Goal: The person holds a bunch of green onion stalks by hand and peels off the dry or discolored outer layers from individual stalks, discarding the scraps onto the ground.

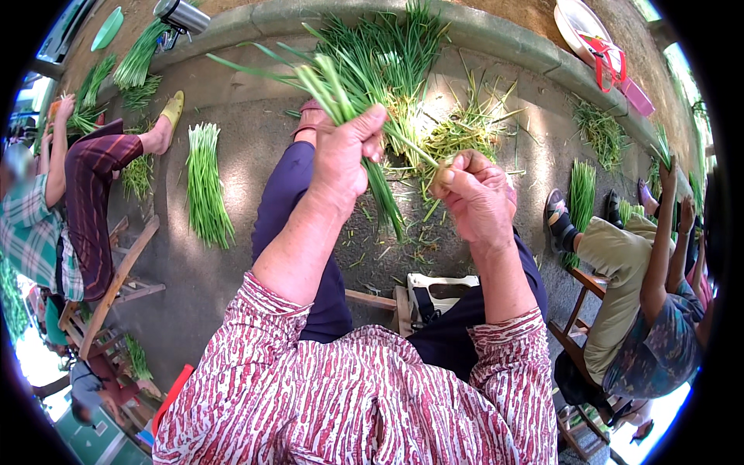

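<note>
My left hand [342, 155] is closed around a bunch of garlic chives [327, 91], pale stem ends up and green leaves hanging below the fist. My right hand [479, 194] pinches the tip of a thin yellowish-green blade [418, 151] that stretches across from the left hand. Beyond both hands a large heap of loose chives [380, 70] lies on the pavement. Yellowed leaf scraps [469, 128] are strewn beside it, behind my right hand. The fingers of my left hand partly hide the middle of the bunch.
To the left lies a neat chive bundle [206, 186]. A concrete kerb [496, 39] curves along the far side. A seated person [97, 167] is at left, another [632, 287] at right. A pale basin [581, 27] stands far right; a metal flask [182, 15] is far left.
</note>
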### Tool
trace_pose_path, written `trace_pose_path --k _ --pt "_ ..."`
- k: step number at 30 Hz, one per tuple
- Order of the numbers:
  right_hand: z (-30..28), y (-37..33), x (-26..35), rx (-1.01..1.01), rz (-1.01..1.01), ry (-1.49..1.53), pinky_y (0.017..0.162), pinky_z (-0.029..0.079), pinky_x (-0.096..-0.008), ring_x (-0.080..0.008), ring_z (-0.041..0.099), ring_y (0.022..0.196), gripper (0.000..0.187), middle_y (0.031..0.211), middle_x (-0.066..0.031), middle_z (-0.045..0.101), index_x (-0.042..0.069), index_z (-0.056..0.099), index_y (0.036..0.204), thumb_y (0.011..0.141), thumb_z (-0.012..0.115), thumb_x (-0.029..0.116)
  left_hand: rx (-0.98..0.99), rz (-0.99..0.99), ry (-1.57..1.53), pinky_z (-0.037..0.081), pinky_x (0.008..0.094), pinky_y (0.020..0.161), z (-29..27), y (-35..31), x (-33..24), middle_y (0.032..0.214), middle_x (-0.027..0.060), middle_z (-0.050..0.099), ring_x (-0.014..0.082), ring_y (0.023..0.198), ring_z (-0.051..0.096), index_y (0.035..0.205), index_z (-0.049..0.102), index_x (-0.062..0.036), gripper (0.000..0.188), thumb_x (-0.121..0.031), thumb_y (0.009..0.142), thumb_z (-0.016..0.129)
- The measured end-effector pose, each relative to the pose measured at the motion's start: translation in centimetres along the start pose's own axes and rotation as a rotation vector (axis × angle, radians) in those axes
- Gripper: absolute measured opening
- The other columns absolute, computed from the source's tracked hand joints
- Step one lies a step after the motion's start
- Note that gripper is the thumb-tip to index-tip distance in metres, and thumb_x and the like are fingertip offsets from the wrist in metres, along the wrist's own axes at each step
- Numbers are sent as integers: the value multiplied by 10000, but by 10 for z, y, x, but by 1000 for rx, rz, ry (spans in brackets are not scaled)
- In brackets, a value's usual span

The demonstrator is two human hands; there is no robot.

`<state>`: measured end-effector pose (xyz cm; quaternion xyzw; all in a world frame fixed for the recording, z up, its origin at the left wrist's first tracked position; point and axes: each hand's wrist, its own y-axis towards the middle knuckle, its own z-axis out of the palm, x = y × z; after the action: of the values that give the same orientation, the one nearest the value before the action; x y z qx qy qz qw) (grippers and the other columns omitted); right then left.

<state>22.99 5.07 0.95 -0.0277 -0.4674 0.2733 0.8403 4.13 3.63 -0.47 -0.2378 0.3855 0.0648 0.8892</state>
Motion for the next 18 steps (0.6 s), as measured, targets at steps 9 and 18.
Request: trace_pose_path --k 9,18 --pt "-32 5 25 -246 -288 -586 660 437 -263 -101 560 754 192 789 -38 618 -1 639 757 868 628 156 -97 68 -11 356 246 441 -11 5 -9 688 16 547 64 456 398 894 634 -30 148 -110 802 718" --pt "11 7 2 -10 -131 -425 709 485 -223 -84 593 777 161 850 -29 617 -28 598 951 826 660 52 72 110 79 355 219 443 5 -3 9 722 10 593 56 478 430 890 617 -58 125 -92 811 708"
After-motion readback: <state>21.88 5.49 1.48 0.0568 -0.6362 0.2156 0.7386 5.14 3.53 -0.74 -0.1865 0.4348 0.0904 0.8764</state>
